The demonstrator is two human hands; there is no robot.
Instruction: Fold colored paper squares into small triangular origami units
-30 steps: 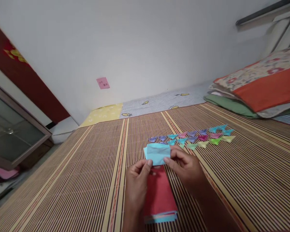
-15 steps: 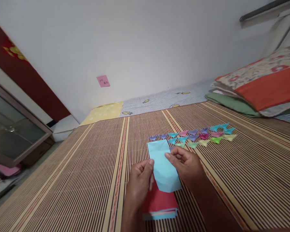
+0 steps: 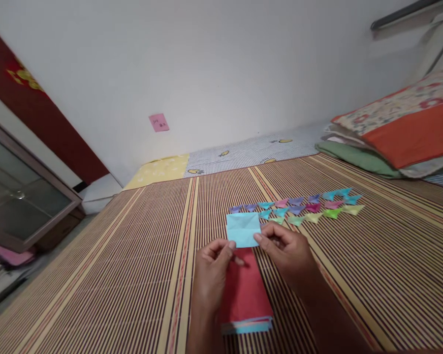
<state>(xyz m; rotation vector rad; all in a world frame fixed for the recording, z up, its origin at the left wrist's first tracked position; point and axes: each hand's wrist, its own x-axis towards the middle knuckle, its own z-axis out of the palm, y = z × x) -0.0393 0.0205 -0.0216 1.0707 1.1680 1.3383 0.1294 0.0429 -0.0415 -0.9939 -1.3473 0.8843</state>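
Note:
A light-blue paper [image 3: 242, 229], folded over to a short rectangle with creases on it, is held up between my two hands. My left hand [image 3: 217, 260] pinches its lower left corner between thumb and fingers. The lower right corner is pinched by my right hand [image 3: 282, 243]. Beneath and nearer to me lies a stack of paper with a red sheet [image 3: 246, 290] on top and light-blue edges showing at the front. Behind the held paper, small folded paper pieces [image 3: 313, 207] in blue, purple, pink, green and yellow stand in rows on the striped mat [image 3: 133, 275].
Folded bedding [image 3: 406, 142] in orange, floral and green is piled at the right. A patterned sheet [image 3: 239, 156] runs along the wall behind the mat. At the left stands a glass-fronted cabinet [image 3: 22, 196]. One pink note [image 3: 158, 122] is on the wall.
The long light-blue paper has been folded up to about half its length, and more of the red sheet below shows. Both hands still grip it in nearly the same place.

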